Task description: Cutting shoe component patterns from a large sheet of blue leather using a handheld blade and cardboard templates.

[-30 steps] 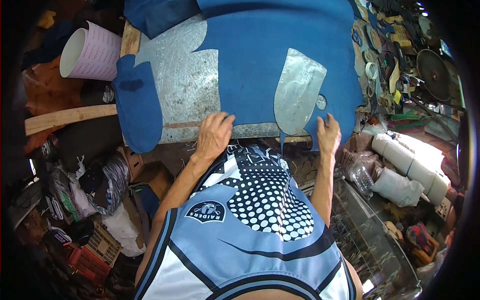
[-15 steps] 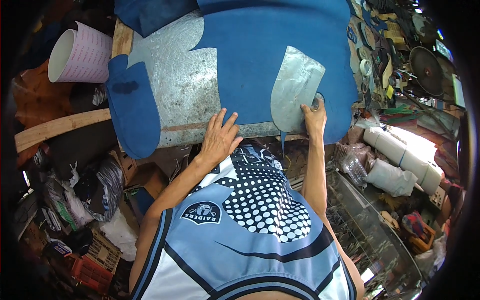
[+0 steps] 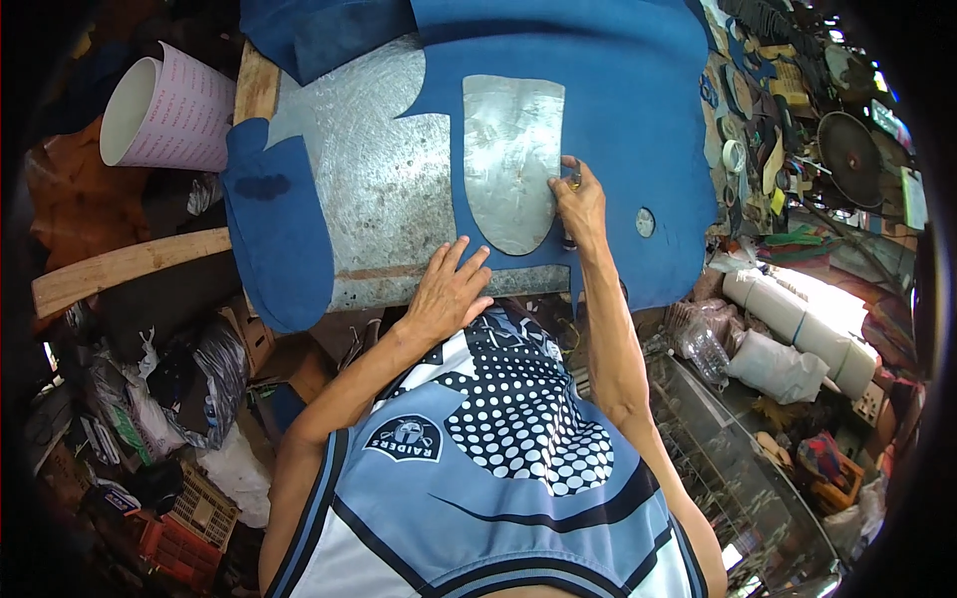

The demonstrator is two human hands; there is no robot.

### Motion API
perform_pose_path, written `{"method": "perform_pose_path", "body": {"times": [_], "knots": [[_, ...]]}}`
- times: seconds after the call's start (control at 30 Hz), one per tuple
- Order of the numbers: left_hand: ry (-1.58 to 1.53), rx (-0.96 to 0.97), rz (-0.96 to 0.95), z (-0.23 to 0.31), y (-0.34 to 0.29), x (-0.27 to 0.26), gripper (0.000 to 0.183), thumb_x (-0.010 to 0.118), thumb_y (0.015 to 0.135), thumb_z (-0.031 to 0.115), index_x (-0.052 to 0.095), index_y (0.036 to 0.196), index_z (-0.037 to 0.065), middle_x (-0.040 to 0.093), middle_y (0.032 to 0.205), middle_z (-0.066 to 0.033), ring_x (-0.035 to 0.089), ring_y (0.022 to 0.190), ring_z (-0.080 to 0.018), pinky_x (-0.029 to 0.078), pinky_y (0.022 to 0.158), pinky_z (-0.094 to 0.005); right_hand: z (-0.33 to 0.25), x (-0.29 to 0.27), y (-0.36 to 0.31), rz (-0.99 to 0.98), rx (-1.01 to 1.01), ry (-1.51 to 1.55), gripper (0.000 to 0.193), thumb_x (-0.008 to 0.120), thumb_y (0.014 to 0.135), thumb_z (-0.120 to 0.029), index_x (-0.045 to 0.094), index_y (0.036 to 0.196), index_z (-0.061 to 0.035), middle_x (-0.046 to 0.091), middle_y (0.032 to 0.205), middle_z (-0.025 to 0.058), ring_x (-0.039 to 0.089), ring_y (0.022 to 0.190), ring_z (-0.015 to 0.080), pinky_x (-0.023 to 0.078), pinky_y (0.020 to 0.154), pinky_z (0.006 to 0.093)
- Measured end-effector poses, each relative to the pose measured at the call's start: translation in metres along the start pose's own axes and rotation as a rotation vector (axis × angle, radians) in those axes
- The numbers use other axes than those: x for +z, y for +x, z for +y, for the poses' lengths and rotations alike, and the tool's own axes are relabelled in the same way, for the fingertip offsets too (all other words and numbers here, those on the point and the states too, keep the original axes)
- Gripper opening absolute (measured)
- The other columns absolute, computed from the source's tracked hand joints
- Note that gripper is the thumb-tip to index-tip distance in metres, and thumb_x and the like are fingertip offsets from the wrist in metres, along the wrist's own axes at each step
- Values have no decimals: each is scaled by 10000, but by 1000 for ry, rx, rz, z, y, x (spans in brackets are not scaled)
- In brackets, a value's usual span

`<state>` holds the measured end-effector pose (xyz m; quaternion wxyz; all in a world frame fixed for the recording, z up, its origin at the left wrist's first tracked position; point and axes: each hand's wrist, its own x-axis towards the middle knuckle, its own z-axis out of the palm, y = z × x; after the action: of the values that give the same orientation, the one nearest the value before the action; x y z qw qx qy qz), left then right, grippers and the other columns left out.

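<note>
A silver sheet-metal template (image 3: pixel 513 164), straight at the top and rounded at the bottom, lies on a large sheet of blue leather (image 3: pixel 638 110). At its right edge, my right hand (image 3: pixel 581 207) pinches with thumb and fingers closed. A small dark thing shows under that palm, too hidden to name. My left hand (image 3: pixel 447 295) rests with fingers spread by the leather's lower left edge, just below the template's rounded end. Right of my right hand, a small round hole in the leather shows grey metal beneath.
Under the leather is a scratched metal tabletop (image 3: pixel 384 189). Cut blue leather pieces (image 3: pixel 279 234) lie at its left, beside a rolled pink-white sheet (image 3: pixel 174 110). A wooden plank (image 3: pixel 130 267) juts out left. Tape (image 3: pixel 734 155) and scraps crowd the right side.
The template has moved left across the leather and turned more upright, with my right hand at its edge. The leather's round hole is now uncovered. My left hand stays nearly in place.
</note>
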<state>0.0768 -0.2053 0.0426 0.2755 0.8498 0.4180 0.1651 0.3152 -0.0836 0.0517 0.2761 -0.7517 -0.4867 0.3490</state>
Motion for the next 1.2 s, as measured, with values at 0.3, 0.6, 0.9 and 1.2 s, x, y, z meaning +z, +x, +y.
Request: {"method": "perform_pose_path", "body": {"times": [0.3, 0.6, 0.9, 1.2], "knots": [[-34, 34, 27, -11, 10, -14, 403, 719, 847, 308, 657, 1139, 37, 580, 1307, -134, 464, 1284, -375, 349, 1096, -543, -20, 9, 1, -82, 28, -24, 403, 648, 863, -107, 620, 1254, -16, 712, 895, 163, 677, 798, 219, 520, 742, 347], [130, -40, 273, -166, 151, -76, 582, 716, 860, 387, 572, 1344, 99, 521, 1436, -157, 427, 1364, -392, 353, 1114, -530, -11, 14, 2, -58, -19, -59, 399, 646, 864, -125, 623, 1245, -9, 702, 1021, 227, 694, 893, 327, 532, 785, 403], [241, 76, 155, -206, 167, -64, 778, 706, 758, 656, 614, 1325, 131, 417, 1531, -121, 297, 1452, -359, 236, 1172, -542, -4, -4, -62, -73, -95, -347, 543, 740, 829, -286, 591, 1290, -41, 642, 961, 203, 642, 876, 348, 517, 766, 440], [185, 76, 175, -204, 164, -54, 864, 695, 715, 725, 566, 1377, 185, 415, 1536, -83, 237, 1479, -337, 169, 1211, -533, 5, 3, -106, -98, -52, -506, 699, 769, 818, -393, 511, 1398, -101, 622, 912, 141, 643, 812, 311, 523, 713, 431]]}}
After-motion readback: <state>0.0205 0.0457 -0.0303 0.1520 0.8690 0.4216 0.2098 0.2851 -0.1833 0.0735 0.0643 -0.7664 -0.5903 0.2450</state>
